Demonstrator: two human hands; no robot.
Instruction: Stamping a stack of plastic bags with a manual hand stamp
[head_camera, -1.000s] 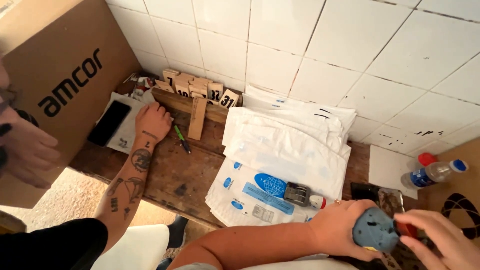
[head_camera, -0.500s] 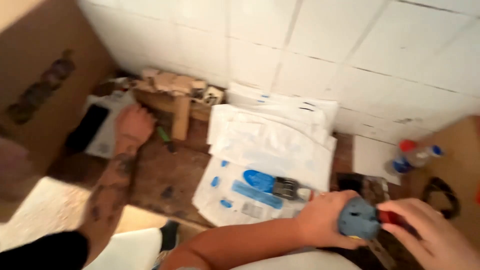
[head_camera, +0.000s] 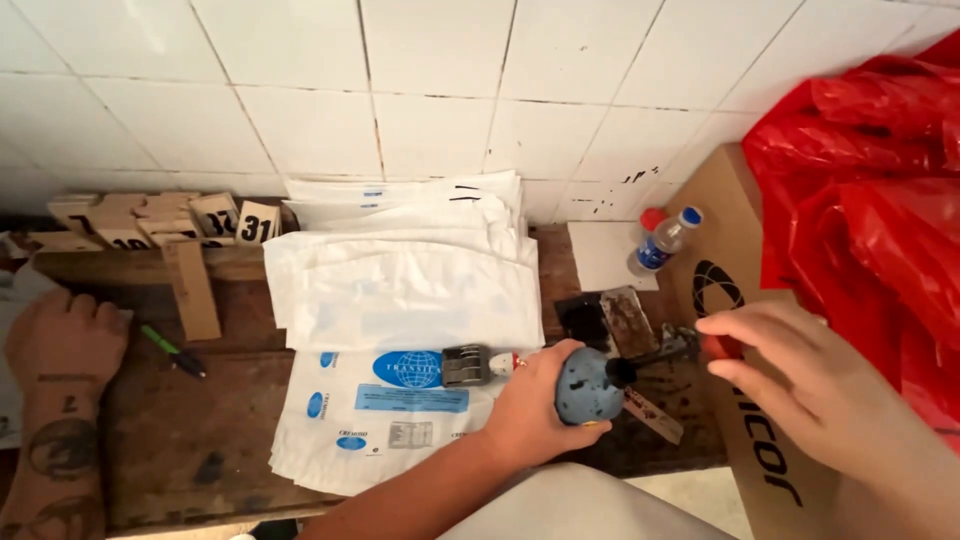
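Head view: left hand (head_camera: 530, 410) wrapped tight round blue ink-stained bottle (head_camera: 585, 385), held over bench (head_camera: 200, 450) edge just right of white bag stack (head_camera: 410, 300). Right hand (head_camera: 790, 370) w/ fingers curled, pinching small red cap (head_camera: 722, 347) by bottle's dark nozzle. Stamp (head_camera: 470, 365) lies on bags. Other person's tattooed hand (head_camera: 65, 340) rests at far left, near green pen (head_camera: 170, 348).

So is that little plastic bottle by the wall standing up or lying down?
Lying down. The plastic bottle rests on its side, tilted, blue cap toward the tiled wall.
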